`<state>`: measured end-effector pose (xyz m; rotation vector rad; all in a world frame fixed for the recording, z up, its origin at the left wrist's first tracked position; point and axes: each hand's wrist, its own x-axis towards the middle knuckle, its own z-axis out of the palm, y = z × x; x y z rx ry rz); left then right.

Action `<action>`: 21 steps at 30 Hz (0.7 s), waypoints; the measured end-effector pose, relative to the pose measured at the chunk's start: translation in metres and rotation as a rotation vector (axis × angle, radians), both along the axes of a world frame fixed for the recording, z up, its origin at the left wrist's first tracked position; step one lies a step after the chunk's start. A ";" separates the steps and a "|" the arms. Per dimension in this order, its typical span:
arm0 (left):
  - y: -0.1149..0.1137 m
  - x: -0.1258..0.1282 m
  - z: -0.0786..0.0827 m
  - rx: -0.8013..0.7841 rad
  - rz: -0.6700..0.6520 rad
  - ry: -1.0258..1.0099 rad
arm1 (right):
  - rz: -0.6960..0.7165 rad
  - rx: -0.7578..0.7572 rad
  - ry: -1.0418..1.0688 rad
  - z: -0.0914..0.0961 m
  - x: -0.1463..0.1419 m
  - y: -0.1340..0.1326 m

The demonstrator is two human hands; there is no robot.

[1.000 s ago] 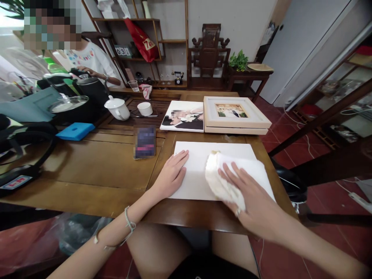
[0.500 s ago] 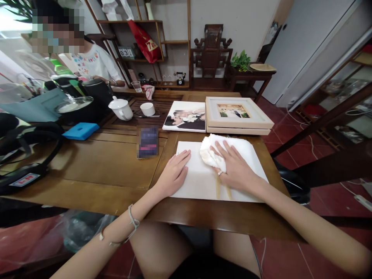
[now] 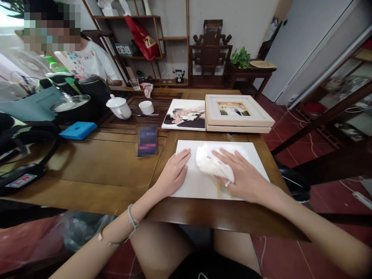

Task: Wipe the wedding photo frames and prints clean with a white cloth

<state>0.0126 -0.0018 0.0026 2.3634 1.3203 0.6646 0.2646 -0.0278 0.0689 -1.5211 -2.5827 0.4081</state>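
Observation:
A flat white board lies on the wooden table near its front edge, with strips of yellowish tape on its lower part. My left hand rests flat on the board's left side, fingers stretched out and holding nothing. On the right, my right hand presses a folded white cloth against the board. Its fingers lie over the cloth, and the thumb side is partly tucked beneath a fold. The palm hides some of the cloth and board.
Behind the board lie a photo print and stacked picture frames. To the left are a dark pixelated object, a blue block, headphones, a white cup and a lidded cup. Another person is across the table.
My right hand has drawn the cloth towards me and slightly left over the board, uncovering the board's far right part. My left hand stays in place.

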 end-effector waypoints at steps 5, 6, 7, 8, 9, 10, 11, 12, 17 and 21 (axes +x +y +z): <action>0.000 0.000 0.000 -0.014 -0.004 -0.021 | -0.091 0.032 -0.030 -0.008 -0.006 0.048; 0.001 -0.001 -0.002 -0.013 -0.006 -0.034 | -0.083 0.055 -0.071 -0.009 -0.013 0.050; 0.002 -0.001 -0.003 -0.010 -0.007 -0.052 | -0.073 0.088 -0.122 -0.010 -0.020 0.048; 0.002 -0.002 -0.005 -0.007 -0.007 -0.074 | -0.064 0.132 -0.179 -0.012 -0.030 0.043; 0.003 -0.003 -0.007 -0.005 -0.010 -0.098 | -0.051 0.179 -0.237 -0.014 -0.039 0.035; 0.004 -0.003 -0.008 -0.004 -0.012 -0.125 | -0.030 0.225 -0.287 -0.016 -0.050 0.024; 0.005 -0.004 -0.009 -0.006 -0.014 -0.152 | 0.003 0.267 -0.326 -0.018 -0.060 0.010; 0.005 -0.004 -0.009 -0.013 -0.015 -0.174 | 0.048 0.301 -0.349 -0.020 -0.069 -0.005; 0.003 -0.002 -0.004 -0.043 0.011 -0.194 | 0.256 0.378 -0.284 -0.023 -0.084 -0.071; 0.001 0.001 -0.001 -0.042 0.020 -0.183 | 0.338 0.223 -0.191 -0.009 -0.062 -0.060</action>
